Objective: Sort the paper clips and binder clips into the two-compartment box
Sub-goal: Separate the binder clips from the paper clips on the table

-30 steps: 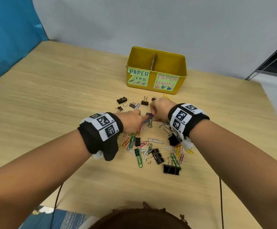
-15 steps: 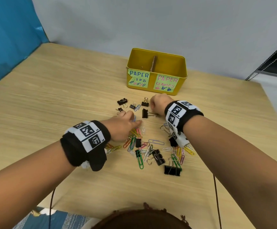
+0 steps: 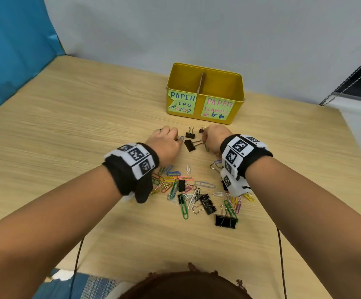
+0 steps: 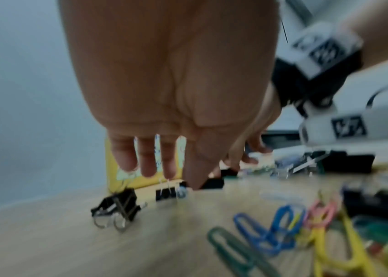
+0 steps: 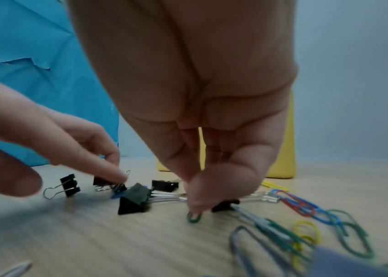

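Observation:
A yellow box (image 3: 205, 69) with a middle divider stands at the back, labelled for paper clips on the left and paper clamps on the right. My right hand (image 3: 204, 140) pinches the wire handles of a black binder clip (image 3: 189, 145) that lies on the table; the right wrist view shows that binder clip (image 5: 136, 198) beside my thumb and a green paper clip (image 5: 194, 217) under the thumb's tip. My left hand (image 3: 176, 137) has its index finger down on a blue paper clip (image 3: 181, 138), thumb apart from it.
A pile of coloured paper clips and black binder clips (image 3: 188, 190) lies between my wrists. Small binder clips (image 3: 190, 134) sit in front of the box, and another binder clip (image 4: 117, 204) lies left of my left fingers. Thin cables (image 3: 281, 255) hang over the near edge.
My hands parted from the middle of the pile. The left hand pulled back, then reached forward to the blue paper clip. The right hand moved toward the box and stays at the black binder clip.

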